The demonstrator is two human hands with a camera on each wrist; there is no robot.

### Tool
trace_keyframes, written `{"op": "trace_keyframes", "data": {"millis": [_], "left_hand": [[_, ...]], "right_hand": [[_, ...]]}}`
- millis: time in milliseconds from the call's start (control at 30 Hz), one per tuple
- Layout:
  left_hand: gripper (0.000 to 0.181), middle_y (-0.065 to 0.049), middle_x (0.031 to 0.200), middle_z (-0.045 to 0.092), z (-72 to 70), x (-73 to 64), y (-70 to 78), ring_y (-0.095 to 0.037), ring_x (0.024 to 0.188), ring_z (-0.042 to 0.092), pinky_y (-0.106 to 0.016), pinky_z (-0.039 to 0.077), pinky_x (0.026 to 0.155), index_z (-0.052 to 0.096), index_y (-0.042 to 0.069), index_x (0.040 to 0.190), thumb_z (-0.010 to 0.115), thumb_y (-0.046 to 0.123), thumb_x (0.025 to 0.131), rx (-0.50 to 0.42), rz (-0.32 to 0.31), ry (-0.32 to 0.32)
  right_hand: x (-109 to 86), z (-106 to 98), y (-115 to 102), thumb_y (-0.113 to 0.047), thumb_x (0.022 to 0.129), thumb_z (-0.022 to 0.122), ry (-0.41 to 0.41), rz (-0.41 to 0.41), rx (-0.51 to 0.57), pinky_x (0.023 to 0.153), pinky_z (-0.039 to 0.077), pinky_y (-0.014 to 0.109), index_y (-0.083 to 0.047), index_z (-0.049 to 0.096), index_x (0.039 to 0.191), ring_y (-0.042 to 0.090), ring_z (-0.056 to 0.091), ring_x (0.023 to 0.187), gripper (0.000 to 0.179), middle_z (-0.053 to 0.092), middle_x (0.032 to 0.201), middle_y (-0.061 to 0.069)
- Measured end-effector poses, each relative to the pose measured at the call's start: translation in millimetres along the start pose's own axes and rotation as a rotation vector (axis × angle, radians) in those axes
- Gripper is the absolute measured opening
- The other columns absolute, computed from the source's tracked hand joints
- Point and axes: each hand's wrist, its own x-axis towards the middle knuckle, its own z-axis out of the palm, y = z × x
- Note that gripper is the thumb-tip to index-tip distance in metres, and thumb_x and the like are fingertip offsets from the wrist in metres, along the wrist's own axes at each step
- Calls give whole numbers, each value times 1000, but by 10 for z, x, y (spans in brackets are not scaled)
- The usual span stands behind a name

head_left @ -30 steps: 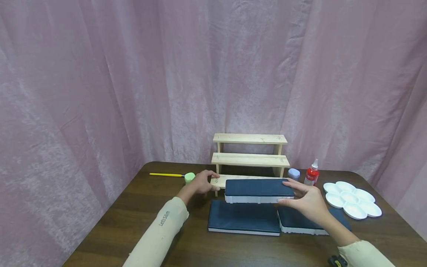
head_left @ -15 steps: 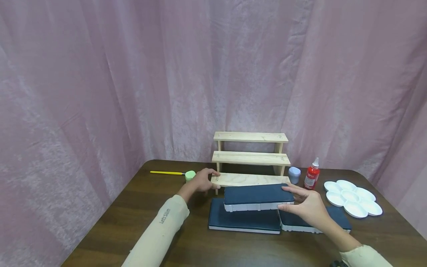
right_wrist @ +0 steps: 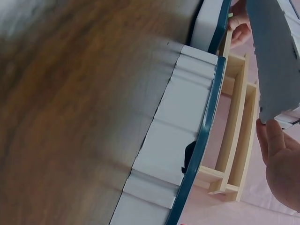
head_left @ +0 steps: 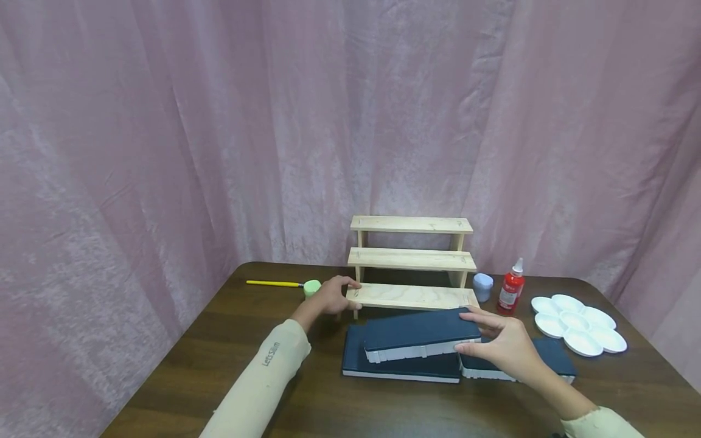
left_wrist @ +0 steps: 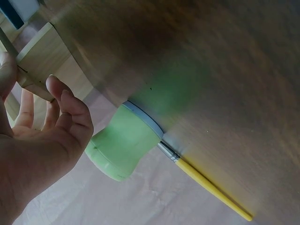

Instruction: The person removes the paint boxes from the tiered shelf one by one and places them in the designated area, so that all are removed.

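My left hand (head_left: 328, 297) grips the left end of the lowest board of a three-tier wooden display shelf (head_left: 413, 296); the left wrist view shows thumb and fingers around the board's end (left_wrist: 35, 89). With thumb and fingertips, my right hand (head_left: 506, 347) pinches the right end of a long white box with a dark blue top (head_left: 421, 328). It slants, its left end nearer me, over a second blue-topped box (head_left: 400, 371) and partly hides it. A third such box (head_left: 555, 359) lies to the right, partly behind my right hand. The right wrist view shows the held box's grey underside (right_wrist: 276, 65).
A green jar (head_left: 312, 288) and a yellow paintbrush (head_left: 274, 283) lie left of the shelf. On its right stand a pale blue jar (head_left: 482, 287), a red bottle (head_left: 511, 291) and a white flower-shaped palette (head_left: 575, 322). Behind hangs a pink curtain (head_left: 411, 121).
My right hand has brought the held box down and toward me, turning its left end nearer, so the lowest shelf board shows more. My left hand has stayed on the shelf.
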Motion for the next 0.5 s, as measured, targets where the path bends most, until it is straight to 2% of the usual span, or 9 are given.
{"op": "trace_keyframes", "data": {"millis": [300,500], "left_hand": [[48,-16,137,54,-7,13,6,-33,122,52,-48,42,102,69,18,122,86,25,78,-6,0,-1],[47,-17,136,55,-5,-5,3,-36,125,50,-49,41,103,69,17,121,86,24,78,-8,5,-5]], "right_hand": [[-40,2,-24,-29,71,90,-33,-16,-2,81,56,44,-10,72,118,38,68,104,54,63,131,17],[-70,0,-51,-31,72,90,-71,11,27,81,57,42,-13,73,118,36,68,104,53,62,134,13]]}}
